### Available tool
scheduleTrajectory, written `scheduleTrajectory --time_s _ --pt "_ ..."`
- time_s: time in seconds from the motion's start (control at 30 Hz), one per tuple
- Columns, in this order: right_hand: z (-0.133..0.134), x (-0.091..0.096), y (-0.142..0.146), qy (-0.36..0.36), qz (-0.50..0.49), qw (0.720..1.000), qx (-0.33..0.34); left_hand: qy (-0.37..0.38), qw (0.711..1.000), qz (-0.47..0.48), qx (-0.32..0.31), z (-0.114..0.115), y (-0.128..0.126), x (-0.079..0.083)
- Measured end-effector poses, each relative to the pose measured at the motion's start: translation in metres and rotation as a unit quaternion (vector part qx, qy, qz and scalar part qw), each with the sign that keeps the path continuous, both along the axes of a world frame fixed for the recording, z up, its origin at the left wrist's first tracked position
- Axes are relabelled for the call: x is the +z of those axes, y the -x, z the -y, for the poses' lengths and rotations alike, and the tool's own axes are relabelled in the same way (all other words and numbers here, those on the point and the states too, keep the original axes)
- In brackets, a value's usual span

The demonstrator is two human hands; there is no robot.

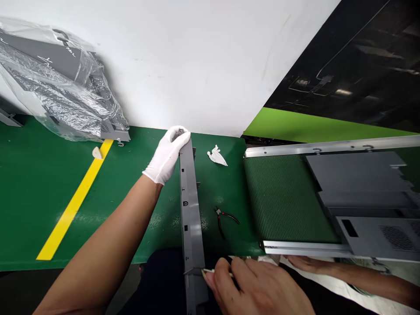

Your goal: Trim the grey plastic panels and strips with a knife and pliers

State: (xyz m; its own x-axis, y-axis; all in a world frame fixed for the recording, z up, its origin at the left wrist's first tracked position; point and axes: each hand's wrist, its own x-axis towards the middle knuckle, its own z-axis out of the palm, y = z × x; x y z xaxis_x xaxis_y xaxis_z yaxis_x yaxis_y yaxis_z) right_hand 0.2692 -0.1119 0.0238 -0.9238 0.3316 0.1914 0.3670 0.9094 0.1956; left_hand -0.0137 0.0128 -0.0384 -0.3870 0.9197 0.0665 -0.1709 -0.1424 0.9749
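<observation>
A long grey sheet-metal rail (190, 210) with small square and keyhole cut-outs stands lengthwise across the green workbench (39, 210). My left hand (166, 155), in a white glove, is shut around the rail's far end. My bare right hand (254, 284) is at the near end, just beside a bent metal tab. Its fingertips pinch a small white stick (218, 273), which touches or nearly touches the rail. Red-and-black-handled pliers (223, 221) lie on the bench to the right of the rail, closest to my right hand.
A crumpled white glove (217, 156) lies beyond the pliers. To the right stands an aluminium-framed green ribbed panel (284, 199) with grey metal covers (357, 179); a co-worker's bare hand (305, 263) is beneath it. Plastic-wrapped grey parts (55, 83) and a yellow floor-style stripe (77, 203) are left.
</observation>
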Motion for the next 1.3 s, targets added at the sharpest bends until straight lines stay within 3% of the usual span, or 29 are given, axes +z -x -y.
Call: scheduleTrajectory --time_s 0.23,1.3 --pt "-0.0001 -0.0014 -0.0021 -0.002 0.016 0.999 0.031 0.0 1.0 -0.009 0.001 0.0024 0.0014 0.0013" --pt "0.003 -0.002 -0.0046 -0.003 0.012 1.0 0.015 0.011 0.999 -0.035 0.0 0.001 0.0019 0.0013"
